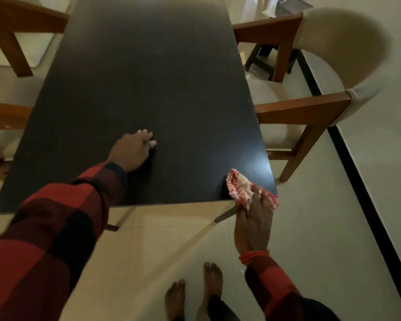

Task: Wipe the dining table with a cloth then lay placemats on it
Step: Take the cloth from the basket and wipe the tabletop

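Item inspected: cloth (245, 189), red-and-white checked, bunched into a loose wad at the near right corner of the bench (148, 89), at about 5 o'clock on the dark top.

Right hand (252, 224): grip closed round the near end of the cloth, fingers curled into the folds, the far end of the wad resting on the bench surface. An orange beaded band sits at the wrist.

Left hand (134, 150): grip slack, holding nothing, fingers loosely bent with the hand resting on the bench near its middle, toward 6 o'clock.

Handling assessment: the cloth appears thin, soft and light, with no stiffness; it will collapse and trail if pinched at an edge. Best held as a gathered pad under the palm, so pressure spreads across the wad. The bench top looks smooth and faintly glossy, so the cloth should slide easily; the corner edge may let it slip off.

Placemats: none in view. Wooden chairs (310, 107) with pale upholstery stand at 3 o'clock and 9 o'clock.

Markings: no brand, label or legible writing found on any item.
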